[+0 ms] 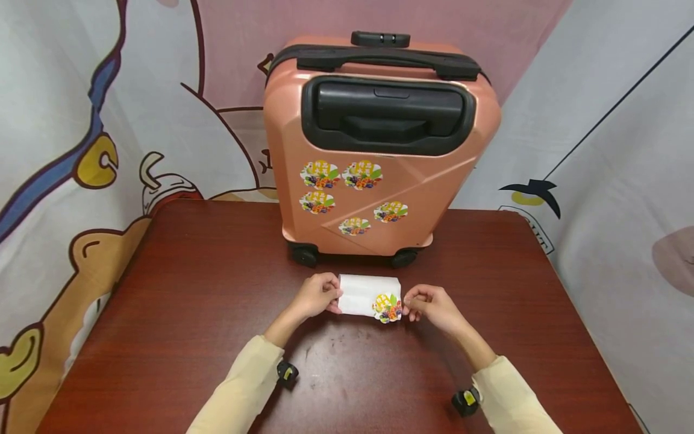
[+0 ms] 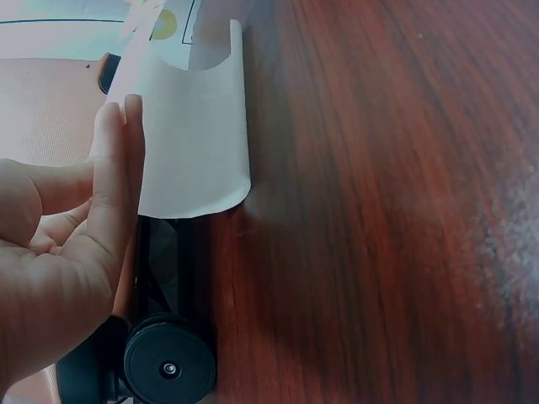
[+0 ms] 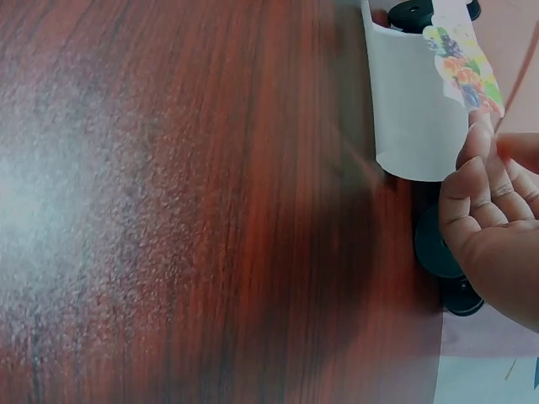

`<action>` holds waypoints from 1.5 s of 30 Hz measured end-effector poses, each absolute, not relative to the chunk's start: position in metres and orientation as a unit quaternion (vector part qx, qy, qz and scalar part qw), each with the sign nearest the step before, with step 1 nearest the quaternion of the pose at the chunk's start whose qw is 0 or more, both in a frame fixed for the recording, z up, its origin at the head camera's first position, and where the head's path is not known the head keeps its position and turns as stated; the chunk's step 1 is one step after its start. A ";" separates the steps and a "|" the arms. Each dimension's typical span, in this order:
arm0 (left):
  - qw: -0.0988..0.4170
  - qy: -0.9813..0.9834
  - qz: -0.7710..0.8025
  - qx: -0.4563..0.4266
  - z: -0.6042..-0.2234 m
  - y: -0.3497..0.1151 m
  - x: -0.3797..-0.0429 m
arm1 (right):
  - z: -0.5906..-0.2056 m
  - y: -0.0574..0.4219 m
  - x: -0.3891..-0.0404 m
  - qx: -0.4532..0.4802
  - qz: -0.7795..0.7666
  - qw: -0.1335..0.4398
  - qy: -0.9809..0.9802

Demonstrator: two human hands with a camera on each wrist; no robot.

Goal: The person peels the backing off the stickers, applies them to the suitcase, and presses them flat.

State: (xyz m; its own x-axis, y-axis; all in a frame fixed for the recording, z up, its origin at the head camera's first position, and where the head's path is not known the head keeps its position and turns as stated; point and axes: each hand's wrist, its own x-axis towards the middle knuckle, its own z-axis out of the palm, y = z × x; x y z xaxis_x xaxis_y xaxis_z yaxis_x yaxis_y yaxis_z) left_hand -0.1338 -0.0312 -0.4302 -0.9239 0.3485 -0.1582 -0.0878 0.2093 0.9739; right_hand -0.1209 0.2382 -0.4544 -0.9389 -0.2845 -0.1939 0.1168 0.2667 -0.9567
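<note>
A curved piece of white backing paper (image 1: 359,292) is held up over the table in front of the suitcase. My left hand (image 1: 318,294) pinches its left edge between thumb and fingers. On its right end is a fruit sticker (image 1: 387,307) with yellow lettering, jutting a little past the paper's lower edge. The right hand (image 1: 431,306) pinches the sticker's right edge. In the right wrist view, the fingertips (image 3: 482,122) meet the edge of the fruit sticker (image 3: 466,71). The left wrist view shows the paper (image 2: 189,143) bowed, its lower edge curling away from the left fingers (image 2: 114,160).
A pink suitcase (image 1: 434,181) stands upright at the table's back, with several fruit stickers on its front. Its black wheels (image 1: 403,258) rest on the brown table (image 1: 217,271). A printed cartoon cloth (image 1: 228,54) hangs behind. Black wrist cameras (image 1: 287,374) sit by both sleeves.
</note>
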 end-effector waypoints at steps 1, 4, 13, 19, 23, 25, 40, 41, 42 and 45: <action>0.175 0.758 0.622 0.090 -0.428 -0.032 -0.133 | -0.454 0.239 -0.121 -0.055 -0.602 0.164 0.779; 0.175 0.756 0.623 0.099 -0.427 -0.032 -0.132 | -0.454 0.240 -0.121 -0.051 -0.602 0.151 0.782; 0.164 0.758 0.625 0.093 -0.462 -0.030 -0.146 | -0.434 0.239 -0.129 -0.079 -0.551 0.094 0.825; 0.170 0.754 0.628 0.095 -0.460 -0.029 -0.147 | -0.429 0.232 -0.134 -0.106 -0.519 0.092 0.843; 0.171 0.753 0.628 0.095 -0.458 -0.029 -0.147 | -0.430 0.227 -0.134 -0.116 -0.516 0.086 0.845; 0.170 0.755 0.626 0.095 -0.457 -0.029 -0.147 | -0.428 0.224 -0.132 -0.119 -0.519 0.089 0.842; 0.163 0.755 0.627 0.102 -0.454 -0.027 -0.145 | -0.435 0.220 -0.129 -0.138 -0.508 0.083 0.846; 0.163 0.754 0.628 0.102 -0.454 -0.027 -0.145 | -0.438 0.221 -0.130 -0.138 -0.506 0.082 0.847; 0.163 0.755 0.627 0.101 -0.453 -0.027 -0.144 | -0.439 0.222 -0.130 -0.139 -0.505 0.081 0.848; 0.166 0.755 0.627 0.098 -0.453 -0.027 -0.145 | -0.442 0.223 -0.131 -0.140 -0.504 0.081 0.849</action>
